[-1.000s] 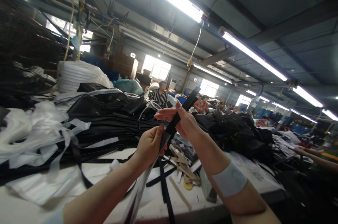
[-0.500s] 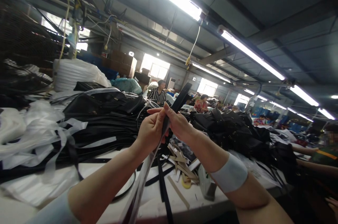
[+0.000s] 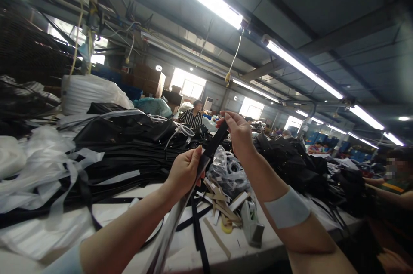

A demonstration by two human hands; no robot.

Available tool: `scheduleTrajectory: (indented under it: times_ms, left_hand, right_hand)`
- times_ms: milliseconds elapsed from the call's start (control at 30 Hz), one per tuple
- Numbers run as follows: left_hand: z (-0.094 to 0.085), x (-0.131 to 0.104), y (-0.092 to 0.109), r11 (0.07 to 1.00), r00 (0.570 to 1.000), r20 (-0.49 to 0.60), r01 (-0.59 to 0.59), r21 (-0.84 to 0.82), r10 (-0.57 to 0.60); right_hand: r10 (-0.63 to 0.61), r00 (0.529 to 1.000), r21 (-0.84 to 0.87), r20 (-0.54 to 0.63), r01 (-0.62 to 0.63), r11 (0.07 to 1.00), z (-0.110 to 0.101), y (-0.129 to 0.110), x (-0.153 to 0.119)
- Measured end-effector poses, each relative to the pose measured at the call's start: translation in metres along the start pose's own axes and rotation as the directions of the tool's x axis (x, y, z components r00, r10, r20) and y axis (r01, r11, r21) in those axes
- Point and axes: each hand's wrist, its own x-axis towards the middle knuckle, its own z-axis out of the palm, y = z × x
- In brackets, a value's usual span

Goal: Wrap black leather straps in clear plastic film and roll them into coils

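Note:
A black strap (image 3: 215, 140) runs slanting up between my two hands above the table. My left hand (image 3: 184, 170) is closed around its lower part, thumb laid on top. Higher up and to the right, my right hand (image 3: 238, 134) pinches the strap near its upper end between thumb and fingers. Below my left hand a long whitish, glossy band (image 3: 172, 222) hangs down toward me; whether it is the strap's other face or a wrapping, I cannot tell.
Black bags and straps (image 3: 129, 149) are heaped at left, with white plastic sheeting (image 3: 38, 162) beside them. Tan strips (image 3: 222, 203), a tape dispenser (image 3: 252, 226) and a clear plastic bag (image 3: 226, 166) lie beyond my hands. More black bags (image 3: 290, 158) are piled at right. Co-workers sit farther off.
My right hand has moved up and right, away from my left hand, to the strap's upper end. More of the strap shows between the hands. The left hand has barely moved.

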Motion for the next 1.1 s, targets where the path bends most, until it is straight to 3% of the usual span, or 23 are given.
scheduleTrajectory:
  times_ms: [267,467,600,767,900,1033,1100]
  left_hand:
    - [0.000,0.002,-0.004,0.994,0.999,0.018,0.048,-0.098,-0.047]
    - [-0.004,0.007,0.004,0.958,0.986,0.114,0.150,-0.243,-0.125]
    - [-0.012,0.010,0.014,0.949,0.991,0.087,0.126,-0.288,-0.106]
    - [-0.021,0.010,0.026,0.956,0.998,0.007,0.061,-0.288,-0.062]
    - [-0.028,0.008,0.026,0.970,0.997,-0.068,0.014,-0.241,-0.031]
    - [-0.030,0.006,0.021,0.981,0.995,-0.095,-0.008,-0.192,-0.010]
    - [-0.028,0.006,0.019,0.984,0.996,-0.089,-0.013,-0.179,-0.003]
  right_hand:
    - [-0.076,0.995,-0.173,0.069,0.087,0.981,0.007,-0.002,-0.003]
    - [-0.126,0.957,-0.333,0.263,0.212,0.919,0.029,-0.031,0.017]
    - [-0.075,0.944,-0.327,0.320,0.185,0.927,0.045,-0.043,0.023]
    - [-0.040,0.942,-0.335,0.334,0.158,0.929,0.052,-0.022,0.012]
    - [0.027,0.931,-0.215,0.364,0.056,0.975,0.050,-0.003,0.008]
    - [0.015,0.970,-0.227,0.242,0.041,0.973,0.043,0.003,0.014]
    - [0.095,0.973,-0.259,0.213,-0.037,0.965,0.043,0.005,0.015]
